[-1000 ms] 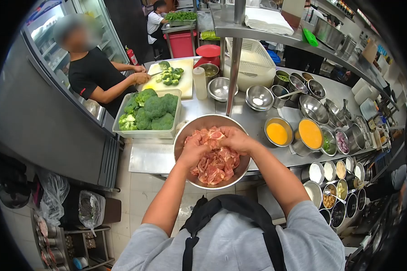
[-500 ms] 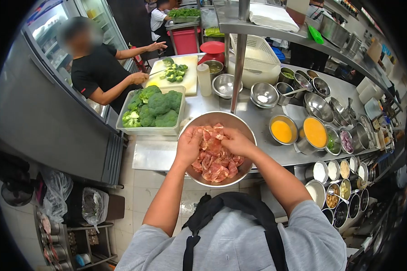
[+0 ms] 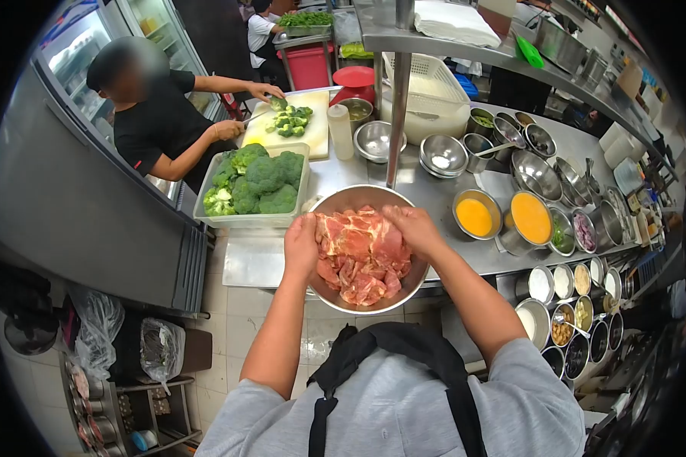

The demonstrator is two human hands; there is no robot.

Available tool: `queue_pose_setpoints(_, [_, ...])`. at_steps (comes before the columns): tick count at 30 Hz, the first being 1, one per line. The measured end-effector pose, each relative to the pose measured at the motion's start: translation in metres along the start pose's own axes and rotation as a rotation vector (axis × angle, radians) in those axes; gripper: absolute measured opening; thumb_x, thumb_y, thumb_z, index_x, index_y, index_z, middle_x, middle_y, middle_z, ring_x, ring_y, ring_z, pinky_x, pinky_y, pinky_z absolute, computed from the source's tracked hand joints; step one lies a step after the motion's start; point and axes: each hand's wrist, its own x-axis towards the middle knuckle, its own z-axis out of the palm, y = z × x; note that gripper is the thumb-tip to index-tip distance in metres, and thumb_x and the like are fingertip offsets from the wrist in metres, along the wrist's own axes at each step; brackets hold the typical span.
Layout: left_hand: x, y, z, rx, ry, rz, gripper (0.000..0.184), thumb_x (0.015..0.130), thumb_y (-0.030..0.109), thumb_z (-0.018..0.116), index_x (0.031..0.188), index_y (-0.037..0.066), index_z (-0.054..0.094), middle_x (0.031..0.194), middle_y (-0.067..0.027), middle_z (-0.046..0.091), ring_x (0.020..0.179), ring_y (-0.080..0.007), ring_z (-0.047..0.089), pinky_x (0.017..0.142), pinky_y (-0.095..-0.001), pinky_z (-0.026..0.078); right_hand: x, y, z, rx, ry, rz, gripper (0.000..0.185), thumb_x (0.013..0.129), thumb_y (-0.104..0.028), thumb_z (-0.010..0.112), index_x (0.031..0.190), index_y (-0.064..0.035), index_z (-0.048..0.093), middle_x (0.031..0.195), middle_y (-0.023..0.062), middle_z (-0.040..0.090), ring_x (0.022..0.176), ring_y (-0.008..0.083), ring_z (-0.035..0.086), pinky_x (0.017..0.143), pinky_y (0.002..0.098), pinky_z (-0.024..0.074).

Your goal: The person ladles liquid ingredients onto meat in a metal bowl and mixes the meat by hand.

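Observation:
A large steel bowl (image 3: 419,280) full of raw meat pieces (image 3: 364,280) stands at the front edge of the steel counter. Above the pile, a broad piece of meat (image 3: 358,234) is spread out between my two hands. My left hand (image 3: 302,242) grips its left edge, with the fingers closed. At its right edge my right hand (image 3: 411,228) has its fingers closed on the same piece. Both hands are over the bowl's upper half.
Left of the bowl sits a tub of broccoli (image 3: 297,219). A co-worker (image 3: 156,114) holds a knife at a cutting board (image 3: 319,137). A metal post (image 3: 397,122) rises behind the bowl. Pots of orange liquid (image 3: 531,218) stand to the right.
My hands have moved apart, and a wide piece of meat is now stretched between them. The co-worker's outstretched hand has come back to the broccoli on the board.

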Motion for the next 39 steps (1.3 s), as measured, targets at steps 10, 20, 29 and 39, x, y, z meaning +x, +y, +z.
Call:
queue_pose_setpoints(10, [0.000,-0.066,-0.009,-0.147,0.082,-0.545,0.044,0.097,0.028,0.053,0.127,-0.004,0.051,0.116,-0.0172,0.063,0.102,-0.0270,0.064,0.090,-0.0376,0.053,0.021,0.056,-0.002,-0.101,-0.080,0.464,0.048,0.084,-0.031,0.070,0.116,0.0039,0.063,0.110,0.0187,0.068,0.094,0.0283,0.068,0.080,0.0400,0.0541])
queue_pose_setpoints(20, [-0.014,-0.044,0.033,-0.152,-0.142,-0.645,0.038,0.090,0.024,0.060,0.123,0.005,0.055,0.114,-0.0130,0.066,0.103,-0.0265,0.065,0.090,-0.0427,0.055,0.009,0.022,0.014,0.278,-0.399,0.219,0.043,0.073,-0.004,0.066,0.116,0.0021,0.059,0.105,0.0101,0.067,0.089,0.0214,0.066,0.080,0.0347,0.0545])
queue_pose_setpoints(29, [-0.009,0.061,0.066,0.975,-0.176,-0.046,0.043,0.077,0.001,0.070,0.117,-0.005,0.056,0.105,-0.0114,0.065,0.095,-0.0164,0.062,0.085,-0.0290,0.050,0.003,-0.091,0.003,-0.641,-0.108,-0.209,0.023,0.071,-0.011,0.071,0.093,-0.0056,0.071,0.084,0.0162,0.070,0.076,0.0258,0.068,0.071,0.0359,0.0521])
queue_pose_setpoints(39, [0.001,0.025,0.053,0.182,-0.188,-0.184,0.024,0.090,0.006,0.063,0.111,-0.003,0.056,0.093,-0.0065,0.065,0.076,-0.0109,0.062,0.068,-0.0250,0.052,0.000,-0.055,0.001,-0.613,-0.334,-0.399,0.049,0.068,-0.013,0.075,0.116,-0.0054,0.068,0.096,0.0154,0.070,0.089,0.0247,0.067,0.082,0.0343,0.0523])
